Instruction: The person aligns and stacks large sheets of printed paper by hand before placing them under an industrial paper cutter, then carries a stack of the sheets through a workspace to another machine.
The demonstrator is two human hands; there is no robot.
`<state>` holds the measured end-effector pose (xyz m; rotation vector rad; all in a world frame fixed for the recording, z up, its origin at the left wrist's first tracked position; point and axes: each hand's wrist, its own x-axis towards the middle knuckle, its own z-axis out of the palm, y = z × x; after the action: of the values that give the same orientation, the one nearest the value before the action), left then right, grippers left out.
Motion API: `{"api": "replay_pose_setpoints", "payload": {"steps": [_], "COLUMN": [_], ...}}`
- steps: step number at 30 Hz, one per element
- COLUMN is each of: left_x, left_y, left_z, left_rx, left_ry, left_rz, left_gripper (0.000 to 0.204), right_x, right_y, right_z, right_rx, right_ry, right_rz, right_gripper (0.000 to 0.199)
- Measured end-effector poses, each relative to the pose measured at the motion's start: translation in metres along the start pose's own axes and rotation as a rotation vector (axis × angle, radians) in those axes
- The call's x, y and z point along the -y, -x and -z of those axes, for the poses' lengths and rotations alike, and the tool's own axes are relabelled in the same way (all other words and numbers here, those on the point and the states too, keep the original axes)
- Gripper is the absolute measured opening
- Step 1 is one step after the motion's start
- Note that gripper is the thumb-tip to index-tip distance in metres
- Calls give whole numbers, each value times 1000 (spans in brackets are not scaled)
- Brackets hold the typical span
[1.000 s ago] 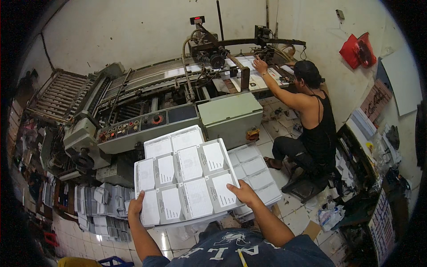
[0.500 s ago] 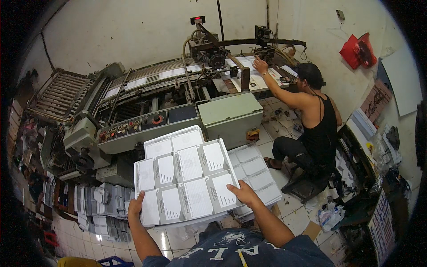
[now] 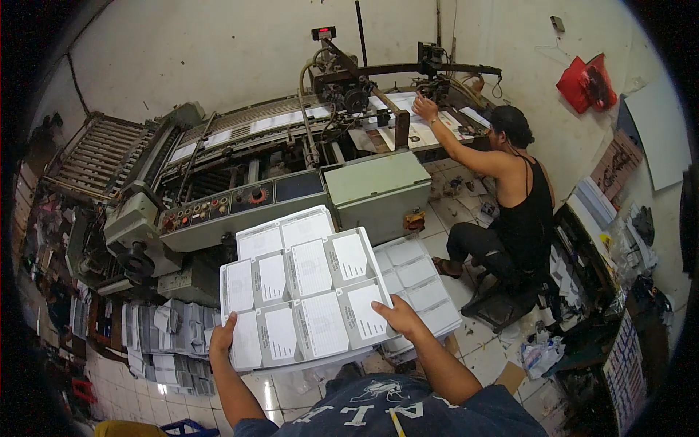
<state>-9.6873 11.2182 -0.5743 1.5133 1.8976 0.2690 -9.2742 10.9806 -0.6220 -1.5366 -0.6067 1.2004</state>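
In the head view, at lower centre of the frame, the left hand [image 3: 222, 339] and right hand [image 3: 399, 317] each clamp an opposite edge of the printed sheet stack [image 3: 306, 295], keeping it flat before the printing machine [image 3: 240, 175].

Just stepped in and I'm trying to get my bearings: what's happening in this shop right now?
A person holds up a large printed sheet of many small panels, left hand at its lower left edge, right hand at its right edge. Below it, a stack of similar sheets lies low near the floor. Behind stands a big printing machine. A co-worker in a black top sits at its right end, one hand reaching onto the machine's feed area.
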Motion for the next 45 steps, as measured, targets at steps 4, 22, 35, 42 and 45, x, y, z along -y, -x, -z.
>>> {"api": "replay_pose_setpoints", "payload": {"steps": [4, 22, 35, 42, 45], "left_x": [3, -1, 24, 0, -1], "left_y": [-4, 2, -23, 0, 2], "left_z": [1, 0, -2, 1, 2], "left_rx": [-3, 9, 51, 34, -7], "left_ry": [-25, 35, 34, 5, -40], "left_rz": [-11, -13, -4, -20, -23], "left_gripper": [95, 90, 95, 96, 95], "right_x": [-1, -8, -2, -3, -6], "right_y": [-1, -4, -2, -2, -5], "right_z": [-1, 0, -1, 1, 0], "right_rx": [-20, -22, -8, -16, -7], "right_ry": [4, 21, 16, 21, 25], "right_rz": [-27, -30, -35, -29, -28], "right_gripper": [54, 51, 53, 52, 52]}}
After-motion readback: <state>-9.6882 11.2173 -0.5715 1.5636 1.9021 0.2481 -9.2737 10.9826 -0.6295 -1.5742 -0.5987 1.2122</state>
